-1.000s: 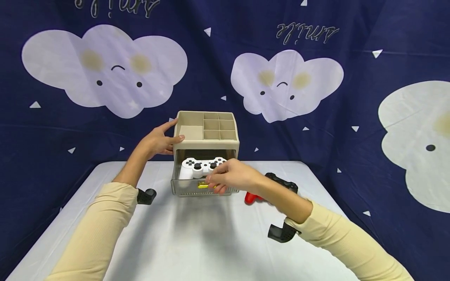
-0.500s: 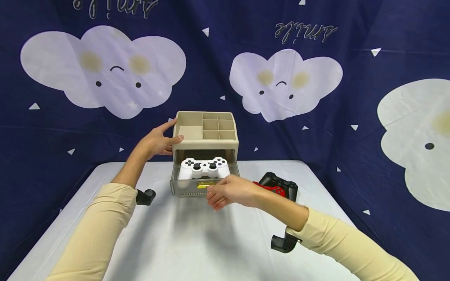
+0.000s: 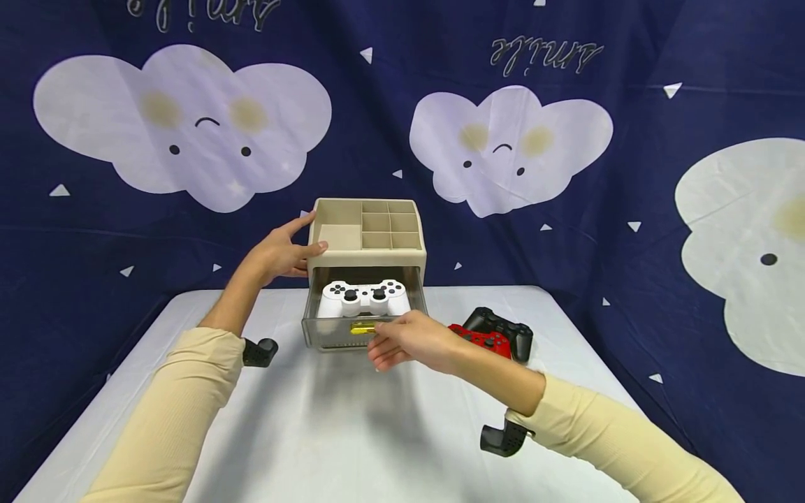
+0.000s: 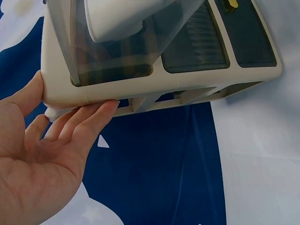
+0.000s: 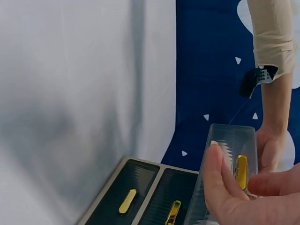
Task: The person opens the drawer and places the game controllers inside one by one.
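Our left hand (image 3: pixel 277 255) grips the side of the beige organizer (image 3: pixel 370 260), right hand (image 3: pixel 411 340) is at the front of its sticking-out clear drawer (image 3: pixel 330 331), can't tell if we're pinching. White controller (image 3: pixel 363 300) sits in there, little yellow handle (image 3: pixel 362 327) right by that hand.

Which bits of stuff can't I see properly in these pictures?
Bottom edge of the red controller: head view, behind the right forearm.
Part of the black controller: head view, behind the red one.
Most of the white controller: left wrist view, cut off by the top edge.
What's inside the lower drawers: right wrist view, behind dark fronts.
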`<state>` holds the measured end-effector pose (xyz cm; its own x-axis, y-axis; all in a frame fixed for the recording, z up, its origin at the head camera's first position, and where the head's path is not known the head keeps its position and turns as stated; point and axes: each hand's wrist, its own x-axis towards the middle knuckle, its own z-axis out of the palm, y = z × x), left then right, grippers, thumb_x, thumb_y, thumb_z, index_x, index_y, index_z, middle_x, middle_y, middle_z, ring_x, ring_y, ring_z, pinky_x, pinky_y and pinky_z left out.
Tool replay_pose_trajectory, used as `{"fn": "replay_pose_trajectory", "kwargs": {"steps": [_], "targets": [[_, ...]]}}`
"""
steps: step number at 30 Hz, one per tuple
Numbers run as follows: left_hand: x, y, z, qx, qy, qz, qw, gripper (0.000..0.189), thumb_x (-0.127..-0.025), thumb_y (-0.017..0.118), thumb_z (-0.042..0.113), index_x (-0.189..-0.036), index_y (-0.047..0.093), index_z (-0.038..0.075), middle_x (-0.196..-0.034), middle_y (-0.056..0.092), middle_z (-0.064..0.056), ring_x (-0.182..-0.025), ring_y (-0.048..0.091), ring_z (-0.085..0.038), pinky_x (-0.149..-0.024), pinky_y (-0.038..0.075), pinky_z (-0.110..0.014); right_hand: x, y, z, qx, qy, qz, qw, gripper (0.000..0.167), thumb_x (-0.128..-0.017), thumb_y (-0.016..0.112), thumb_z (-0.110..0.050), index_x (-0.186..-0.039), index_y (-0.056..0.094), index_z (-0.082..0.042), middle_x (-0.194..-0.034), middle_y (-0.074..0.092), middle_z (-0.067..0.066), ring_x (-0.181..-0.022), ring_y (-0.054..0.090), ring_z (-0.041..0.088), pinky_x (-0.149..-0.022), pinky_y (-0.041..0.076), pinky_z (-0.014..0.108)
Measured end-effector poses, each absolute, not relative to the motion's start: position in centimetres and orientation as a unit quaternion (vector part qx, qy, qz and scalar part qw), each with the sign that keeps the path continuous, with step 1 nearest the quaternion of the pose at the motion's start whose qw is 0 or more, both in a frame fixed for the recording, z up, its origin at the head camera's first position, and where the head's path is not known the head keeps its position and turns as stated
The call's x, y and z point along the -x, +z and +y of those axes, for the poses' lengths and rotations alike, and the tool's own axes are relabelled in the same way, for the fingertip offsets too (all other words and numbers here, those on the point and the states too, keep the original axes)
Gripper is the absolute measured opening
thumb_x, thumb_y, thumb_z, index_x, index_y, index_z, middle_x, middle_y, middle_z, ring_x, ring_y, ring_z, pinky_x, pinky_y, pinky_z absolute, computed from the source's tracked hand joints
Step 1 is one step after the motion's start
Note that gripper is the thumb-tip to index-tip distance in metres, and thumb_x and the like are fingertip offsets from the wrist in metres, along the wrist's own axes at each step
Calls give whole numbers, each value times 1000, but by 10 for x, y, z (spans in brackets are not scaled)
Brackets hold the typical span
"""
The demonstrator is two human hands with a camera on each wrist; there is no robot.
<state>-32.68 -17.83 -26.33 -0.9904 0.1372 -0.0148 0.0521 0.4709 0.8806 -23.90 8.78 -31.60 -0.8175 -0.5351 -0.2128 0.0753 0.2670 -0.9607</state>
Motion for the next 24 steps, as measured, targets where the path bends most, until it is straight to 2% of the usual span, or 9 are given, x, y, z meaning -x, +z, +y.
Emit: {"fn": "replay_pose_trajectory", "kwargs": {"steps": [8,12,19,24], "targets": [[328,-263,-178,-49,520,852,45,84,-103,62,26,-164,6,36,-150,45,-32,-124,61,-47,-106,49,-56,247,-312,78,127,-607,748,236,36,-107,49,-15,-109,69,16,-92,76,15,-73,73,14,-79,63,32],[328,-264,-177,-48,522,850,45,84,-103,62,25,-164,6,36,-152,43,-31,-125,60,-47,-106,49,-56,253,-313,75,118,-614,748,221,37,-107,48,-14,-112,67,17,-90,76,13,-73,73,15,-78,63,32],[327,-263,-177,-47,522,851,45,84,-103,63,25,-164,6,36,-151,44,-31,-125,60,-47,-106,49,-56,269,-316,72,107,-632,744,189,36,-107,50,-13,-115,66,18,-91,75,18,-71,72,14,-77,63,31],[327,-264,-177,-46,518,853,45,84,-103,62,25,-164,5,36,-149,46,-31,-125,61,-46,-103,52,-54,284,-318,70,97,-647,736,175,36,-106,51,-11,-120,63,20,-85,73,12,-70,71,13,-77,63,29]]}}
